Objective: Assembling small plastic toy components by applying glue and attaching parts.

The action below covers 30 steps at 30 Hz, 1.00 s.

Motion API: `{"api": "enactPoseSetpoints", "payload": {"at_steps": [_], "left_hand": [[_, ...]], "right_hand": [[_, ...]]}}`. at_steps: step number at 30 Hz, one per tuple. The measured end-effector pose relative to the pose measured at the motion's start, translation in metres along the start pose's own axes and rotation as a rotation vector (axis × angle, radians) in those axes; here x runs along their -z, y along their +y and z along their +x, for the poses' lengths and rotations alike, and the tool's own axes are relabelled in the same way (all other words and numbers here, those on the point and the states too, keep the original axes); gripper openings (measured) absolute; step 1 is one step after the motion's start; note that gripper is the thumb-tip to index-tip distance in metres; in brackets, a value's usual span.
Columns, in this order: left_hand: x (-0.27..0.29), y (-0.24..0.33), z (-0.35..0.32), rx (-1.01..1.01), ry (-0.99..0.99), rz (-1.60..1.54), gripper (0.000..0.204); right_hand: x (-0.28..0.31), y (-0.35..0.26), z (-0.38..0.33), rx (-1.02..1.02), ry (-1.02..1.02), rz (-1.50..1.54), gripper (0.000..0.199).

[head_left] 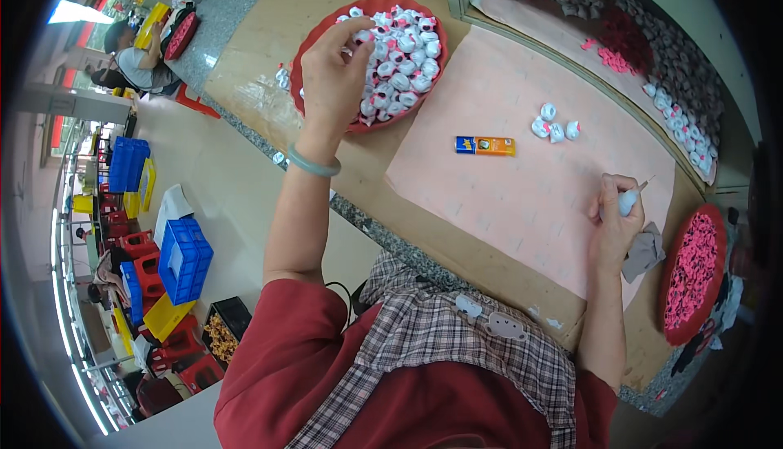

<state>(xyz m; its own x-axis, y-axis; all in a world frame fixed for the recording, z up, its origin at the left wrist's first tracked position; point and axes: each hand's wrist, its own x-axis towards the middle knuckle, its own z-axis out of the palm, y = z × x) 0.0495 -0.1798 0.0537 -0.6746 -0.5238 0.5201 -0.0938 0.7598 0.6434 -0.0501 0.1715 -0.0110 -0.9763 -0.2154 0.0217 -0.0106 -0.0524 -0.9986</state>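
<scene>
My left hand (pixel 333 66), a pale green bangle (pixel 314 163) on its wrist, is over the left side of a red scalloped bowl (pixel 300 53). Small round white pieces (pixel 400 82) with pink and black marks fill the bowl. The thumb and forefinger are apart just above them; a white piece shows in the gap, apparently lying in the bowl. At the right, my right hand (pixel 616 212) is closed around a small pale squeeze bottle (pixel 628 201) with a thin needle tip pointing up and right. Several similar white pieces (pixel 556 131) sit together on a pink sheet (pixel 506 204).
A blue and orange packet (pixel 485 146) lies on the sheet. A grey cloth (pixel 644 253) is beside my right wrist, near a red tray of pink bits (pixel 693 278). Along the far side, a shelf (pixel 563 37) holds many more pieces. Blue crates (pixel 184 261) stand on the floor at left.
</scene>
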Motion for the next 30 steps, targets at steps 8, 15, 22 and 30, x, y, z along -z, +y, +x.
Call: {"api": "enactPoseSetpoints", "payload": {"at_steps": [8,15,22,30], "left_hand": [[-0.014,-0.016,0.021,-0.501,-0.095,0.527,0.026],[-0.020,-0.067,0.056,-0.507,-0.255,0.489,0.027],[0.032,-0.114,0.054,-0.266,-0.413,0.319,0.031],[0.035,-0.085,0.042,-0.266,-0.123,0.378,0.030]], "right_hand": [[0.001,0.001,0.000,-0.024,-0.044,-0.063,0.012],[0.001,0.004,-0.001,-0.030,-0.072,-0.099,0.012],[0.000,0.003,-0.001,-0.036,-0.095,-0.080,0.008],[-0.002,0.002,-0.001,-0.010,-0.107,-0.150,0.011]]}}
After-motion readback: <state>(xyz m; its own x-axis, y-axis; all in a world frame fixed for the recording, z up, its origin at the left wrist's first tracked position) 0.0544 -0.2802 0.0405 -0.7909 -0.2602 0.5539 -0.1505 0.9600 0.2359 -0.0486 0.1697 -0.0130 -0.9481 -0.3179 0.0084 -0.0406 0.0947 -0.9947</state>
